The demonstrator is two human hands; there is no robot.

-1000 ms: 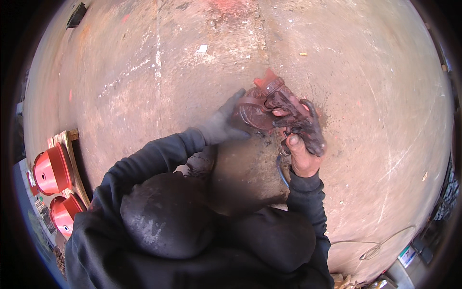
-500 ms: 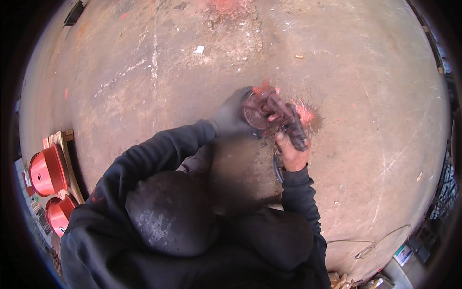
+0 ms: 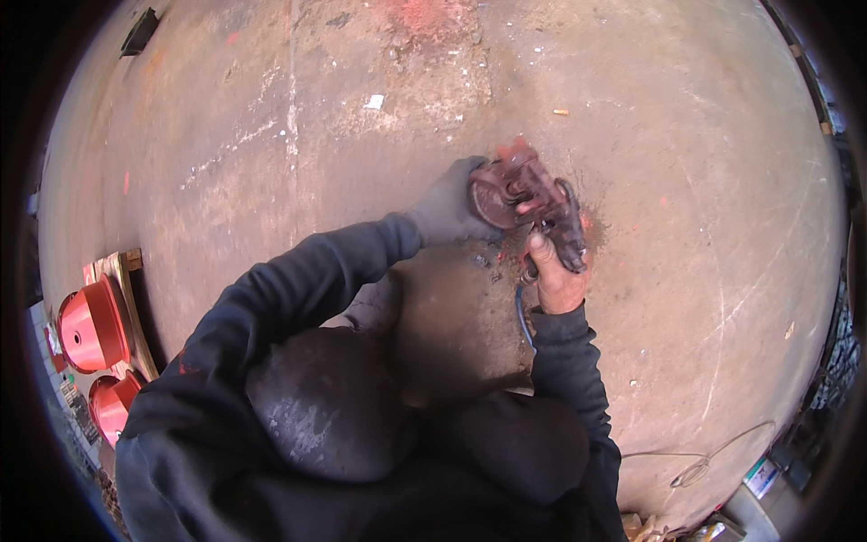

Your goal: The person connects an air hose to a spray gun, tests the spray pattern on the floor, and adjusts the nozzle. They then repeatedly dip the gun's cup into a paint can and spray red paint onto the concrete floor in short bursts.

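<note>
A paint-smeared spray gun, dark with red stains, is held up off the floor in front of my knees. My right hand, which is bare, wraps round its handle with the thumb on the near side. On the other side my left hand, in a grey glove, clasps the gun's round cup; the cup partly hides those fingers. A thin blue hose hangs below my right hand.
Red paint marks stain the concrete floor. At left, red rounded metal parts sit on a wooden pallet. A thin cable lies coiled at lower right. Along the right edge stand dark stacked items.
Both hands and the spray gun have moved slightly to the right. My grip on the cup and the handle stays the same.
</note>
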